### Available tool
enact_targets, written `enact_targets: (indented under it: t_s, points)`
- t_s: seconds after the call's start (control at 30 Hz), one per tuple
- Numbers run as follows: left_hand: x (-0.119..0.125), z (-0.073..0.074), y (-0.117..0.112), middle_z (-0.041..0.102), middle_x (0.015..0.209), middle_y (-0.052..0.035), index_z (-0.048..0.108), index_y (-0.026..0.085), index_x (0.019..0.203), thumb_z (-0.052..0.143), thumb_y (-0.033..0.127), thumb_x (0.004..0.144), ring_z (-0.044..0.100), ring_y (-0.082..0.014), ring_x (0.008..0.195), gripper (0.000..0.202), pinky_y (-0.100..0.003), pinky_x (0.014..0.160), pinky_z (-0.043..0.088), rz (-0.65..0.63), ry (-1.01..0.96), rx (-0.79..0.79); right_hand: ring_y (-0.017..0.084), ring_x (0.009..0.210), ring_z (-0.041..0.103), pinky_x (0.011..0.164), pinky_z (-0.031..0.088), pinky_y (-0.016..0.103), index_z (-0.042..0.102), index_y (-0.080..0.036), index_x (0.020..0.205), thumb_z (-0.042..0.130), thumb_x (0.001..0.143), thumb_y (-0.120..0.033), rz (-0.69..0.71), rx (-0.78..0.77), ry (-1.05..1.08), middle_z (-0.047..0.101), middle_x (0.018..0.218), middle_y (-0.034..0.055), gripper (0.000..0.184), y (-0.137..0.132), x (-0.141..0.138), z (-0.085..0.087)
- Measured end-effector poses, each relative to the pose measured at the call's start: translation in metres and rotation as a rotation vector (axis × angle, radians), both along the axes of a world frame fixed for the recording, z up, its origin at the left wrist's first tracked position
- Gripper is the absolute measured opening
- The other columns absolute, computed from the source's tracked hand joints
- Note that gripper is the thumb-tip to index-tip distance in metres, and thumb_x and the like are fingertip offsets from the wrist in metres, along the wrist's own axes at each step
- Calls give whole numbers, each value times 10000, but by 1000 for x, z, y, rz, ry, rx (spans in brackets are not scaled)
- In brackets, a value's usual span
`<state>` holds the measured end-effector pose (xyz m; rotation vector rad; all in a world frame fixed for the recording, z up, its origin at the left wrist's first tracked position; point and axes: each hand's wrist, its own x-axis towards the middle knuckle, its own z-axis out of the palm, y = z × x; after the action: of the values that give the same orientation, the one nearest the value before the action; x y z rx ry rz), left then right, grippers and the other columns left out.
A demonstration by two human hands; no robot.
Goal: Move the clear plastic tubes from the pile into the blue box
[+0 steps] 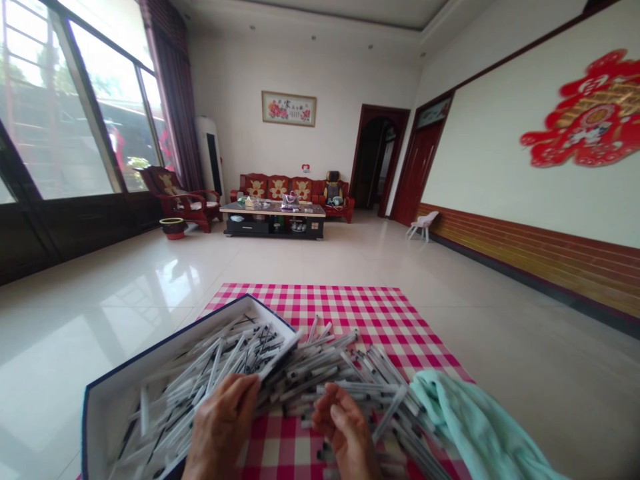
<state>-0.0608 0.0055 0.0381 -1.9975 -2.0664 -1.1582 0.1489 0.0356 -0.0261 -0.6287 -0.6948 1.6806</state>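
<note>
My left hand (223, 423) is closed, its thumb and fingers pinched on a whitish pen barrel (281, 355) that points up and to the right. It is over the right edge of a shallow box (165, 348) with a white inside and dark blue rim. Many pale pen barrels and thin dark refills (220, 373) lie jumbled in that box. My right hand (346, 427) has its fingers loosely curled and the thumb apart, with nothing visible between them. Around it spreads a pile of pens (320, 363) with clear barrels and dark ends.
A pink-and-white checked cloth (360, 303) lies under the box and pens. Mint-green fabric (475, 420) is bunched at the right. Across the tiled floor stand a low table (274, 212), a wooden sofa (280, 181), an armchair (180, 200) and a small chair (424, 225).
</note>
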Motion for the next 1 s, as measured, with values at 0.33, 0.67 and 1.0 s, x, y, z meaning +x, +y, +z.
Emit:
enact_targets:
  t_s: [0.33,0.67,1.0]
  points:
    - [-36,6,-2,688,994,-37,677,250,1006,515,388,836,674,-200,766,272,-264,592,462,403,87,-124,165,649,632,614,524,294,670,-180,928,771,665,-331,-182,-11,-3,698,749,26,319,4,2,1]
    - [59,-42,3,655,826,-31,662,244,859,473,189,869,640,-142,752,197,-200,656,513,-274,100,-9,141,609,580,582,484,260,647,-206,902,716,713,-346,-413,-4,-30,667,682,-19,246,12,20,9]
    - [75,-59,0,624,833,-27,645,249,832,504,132,814,619,-170,765,185,-211,590,477,-220,213,-193,139,616,558,583,469,258,644,-209,892,698,732,-362,-389,22,-59,644,674,-21,228,11,19,9]
